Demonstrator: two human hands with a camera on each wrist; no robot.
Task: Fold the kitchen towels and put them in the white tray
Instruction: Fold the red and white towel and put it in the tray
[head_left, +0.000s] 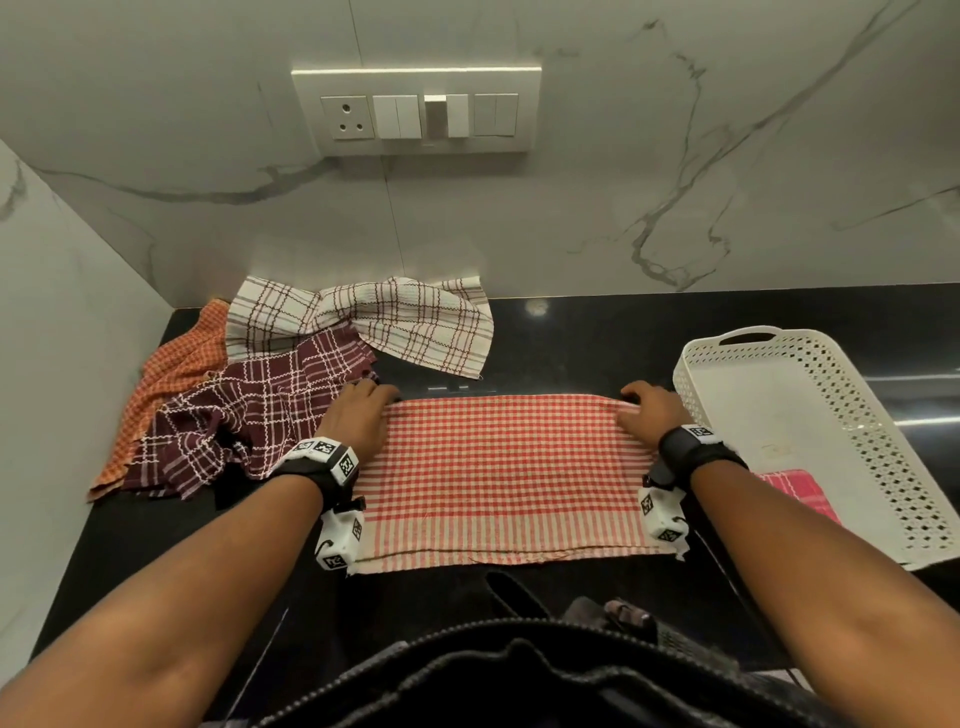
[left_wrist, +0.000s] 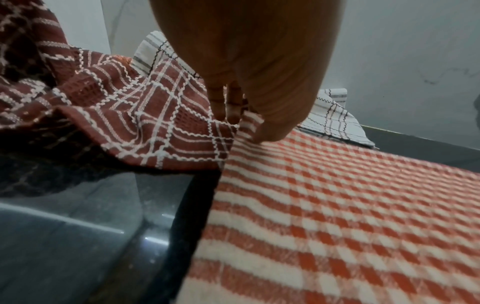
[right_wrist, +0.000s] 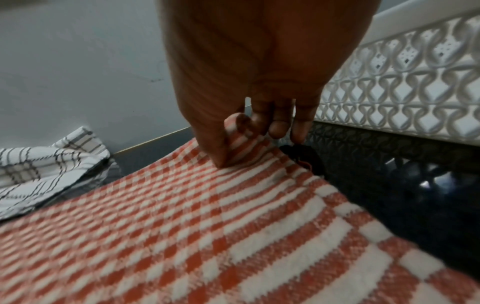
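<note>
A red-and-white checked towel (head_left: 504, 478) lies flat on the black counter, folded once with its fold at the far edge. My left hand (head_left: 363, 410) pinches its far left corner (left_wrist: 246, 127) between thumb and fingers. My right hand (head_left: 649, 405) pinches the far right corner (right_wrist: 241, 144) the same way. The white perforated tray (head_left: 852, 415) stands just right of the right hand, with a folded pink towel (head_left: 800, 493) inside near its front.
Three loose towels lie heaped at the back left: a maroon check one (head_left: 249, 421), an orange one (head_left: 171, 384) and a white plaid one (head_left: 363, 317). A marble wall with a switch plate (head_left: 415, 111) runs behind the counter. A side wall closes the left.
</note>
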